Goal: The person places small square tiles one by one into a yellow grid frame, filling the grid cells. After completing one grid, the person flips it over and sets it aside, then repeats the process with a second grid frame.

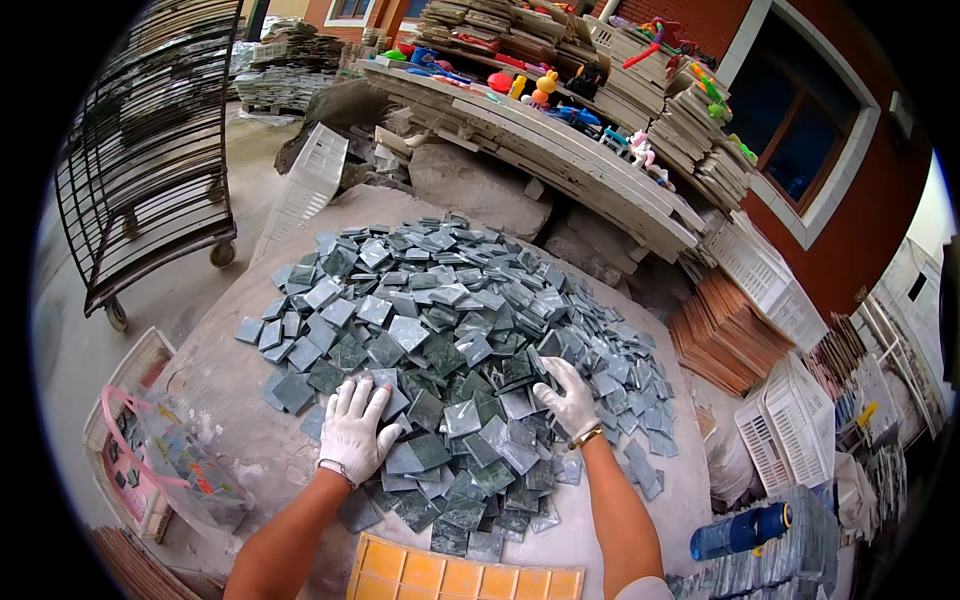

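A wide heap of small square grey-green stone tiles [408, 333] covers the middle of the slab-like table [215, 375]. My left hand [354, 430], in a white glove, lies palm down at the heap's near left side, fingers spread over the tiles and holding nothing. To the right, my gloved right hand [568, 398] is bent inward at the heap, its thumb and fingers closed about the edge of a dark tile [517, 368]. Just in front of the heap lies a yellow tray [450, 572] divided by pale ridges into square cells.
At left stand a clear plastic bag [190, 460] with a pink handle, a white basket [150, 358] and a wheeled metal rack [150, 170]. A blue bottle [742, 531] rests on stacked tiles at lower right. White crates [790, 425] stand right; toys [545, 88] sit on boards behind.
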Demonstrator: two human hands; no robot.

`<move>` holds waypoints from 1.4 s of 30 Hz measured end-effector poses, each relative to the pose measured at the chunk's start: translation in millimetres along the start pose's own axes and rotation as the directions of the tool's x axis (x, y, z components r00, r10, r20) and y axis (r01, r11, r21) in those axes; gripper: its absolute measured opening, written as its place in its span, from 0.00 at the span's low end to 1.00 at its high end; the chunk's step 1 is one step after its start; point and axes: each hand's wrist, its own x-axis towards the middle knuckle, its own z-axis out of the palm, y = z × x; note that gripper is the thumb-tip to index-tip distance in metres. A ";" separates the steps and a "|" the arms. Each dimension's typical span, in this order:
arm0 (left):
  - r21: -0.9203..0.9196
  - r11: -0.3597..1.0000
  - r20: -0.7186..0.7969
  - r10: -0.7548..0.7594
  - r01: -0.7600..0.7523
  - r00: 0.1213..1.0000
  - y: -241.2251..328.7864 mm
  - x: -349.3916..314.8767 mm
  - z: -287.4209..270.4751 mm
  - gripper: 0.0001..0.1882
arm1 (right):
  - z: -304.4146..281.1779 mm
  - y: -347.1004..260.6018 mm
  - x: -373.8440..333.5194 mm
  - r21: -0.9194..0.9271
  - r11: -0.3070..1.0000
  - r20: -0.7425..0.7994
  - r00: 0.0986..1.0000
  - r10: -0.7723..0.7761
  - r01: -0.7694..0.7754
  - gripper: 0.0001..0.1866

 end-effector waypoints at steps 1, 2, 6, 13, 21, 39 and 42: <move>0.008 1.000 -0.003 0.004 -0.004 1.000 0.6 1.2 0.6 0.32 | 7.3 -13.4 -12.4 -0.003 1.000 0.014 1.000 -0.012 0.012 0.31; 0.021 1.000 -0.017 0.011 -0.010 1.000 0.4 1.6 2.8 0.32 | 4.8 -36.2 -14.6 -0.144 0.969 0.093 0.978 -0.188 0.200 0.32; 0.048 0.999 -0.062 0.010 -0.007 0.998 -8.4 -1.4 5.3 0.31 | 8.2 -65.5 -4.9 -0.239 0.942 -0.188 0.941 -0.283 0.235 0.36; 0.012 1.000 -0.037 0.013 -0.012 0.999 -3.3 -3.5 0.2 0.30 | 13.8 21.7 3.9 -0.504 0.818 -0.023 0.951 0.309 -0.278 0.37; -0.024 0.999 -0.102 0.024 -0.027 0.995 -4.9 0.6 12.0 0.29 | 41.0 -21.7 -45.4 -0.282 0.958 0.033 0.998 0.061 -0.049 0.33; -0.925 0.312 0.224 -0.010 0.216 0.975 82.4 -78.5 -5.2 0.14 | 37.9 -128.1 -142.2 0.569 0.798 0.119 0.980 0.162 -0.201 0.26; -0.933 0.349 0.116 0.073 0.084 0.991 91.4 -112.9 -35.1 0.12 | 28.3 -161.6 -159.6 0.643 0.755 0.062 0.991 0.116 -0.128 0.25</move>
